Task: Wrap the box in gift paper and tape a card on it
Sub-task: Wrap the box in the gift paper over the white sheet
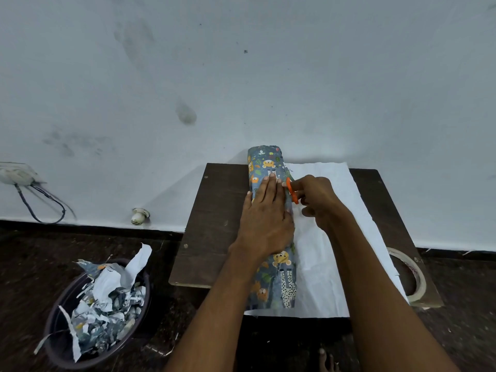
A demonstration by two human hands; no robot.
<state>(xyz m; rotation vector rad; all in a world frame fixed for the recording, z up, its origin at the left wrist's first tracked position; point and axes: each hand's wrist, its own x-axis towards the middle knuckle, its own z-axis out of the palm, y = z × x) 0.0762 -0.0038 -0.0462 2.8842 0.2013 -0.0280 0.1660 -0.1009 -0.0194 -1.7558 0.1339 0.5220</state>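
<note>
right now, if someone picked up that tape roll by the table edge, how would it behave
The tape roll is a thin open ring, so probably light and easy to hook with a finger. It lies flat near the table corner, so unlikely to roll now; stood on edge, it likely would.

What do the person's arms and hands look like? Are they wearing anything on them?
Both arms are bare, with no sleeves showing. The left hand and right hand wear no gloves, and no rings, watch or bracelets show. The fingers have short, plain nails.
</note>
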